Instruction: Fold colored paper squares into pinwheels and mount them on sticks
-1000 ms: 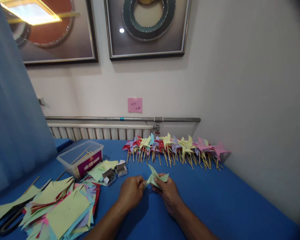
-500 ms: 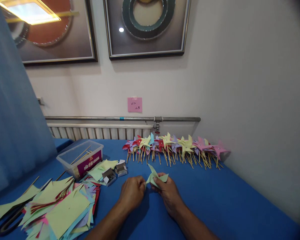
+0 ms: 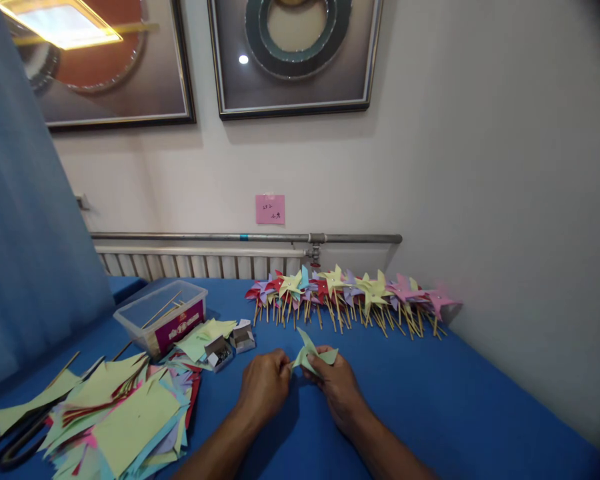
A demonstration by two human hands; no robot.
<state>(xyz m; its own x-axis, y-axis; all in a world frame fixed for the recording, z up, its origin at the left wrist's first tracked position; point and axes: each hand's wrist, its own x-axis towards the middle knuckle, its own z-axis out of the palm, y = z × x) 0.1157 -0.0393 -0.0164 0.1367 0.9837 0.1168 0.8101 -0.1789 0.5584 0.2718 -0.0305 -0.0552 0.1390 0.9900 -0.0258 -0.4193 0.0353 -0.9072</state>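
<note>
Low centre of the frame: holding a pale green paper pinwheel [image 3: 313, 355] just above the blue table [image 3: 430, 393], right hand [image 3: 336, 385] pinching its folded blades between thumb and fingertips, left hand [image 3: 265, 383] closing its fingertips on the left blade tip (whether anything smaller is being gripped there, impossible to tell). Lying beyond the hands, across the middle of the frame against the white wall: a long row of finished pinwheels [image 3: 350, 297] in red, yellow, purple, blue and pink, wooden sticks pointing toward the camera. Sitting left of the hands: two small open boxes [image 3: 230, 345] side by side, touching a loose sheaf of green sheets [image 3: 205, 337]. Spreading across the lower left corner: a heap of cut coloured paper [image 3: 125, 413], with dark scissors [image 3: 10, 443] partly tucked under its left edge. Resting at centre left: a clear plastic tub [image 3: 161, 315] holding thin wooden sticks. Running behind the table: a metal pipe [image 3: 245, 238] over a white radiator [image 3: 200, 265], a pink note [image 3: 270, 209] stuck to the wall above. Hanging along the top edge: two framed pictures [image 3: 293, 57].
</note>
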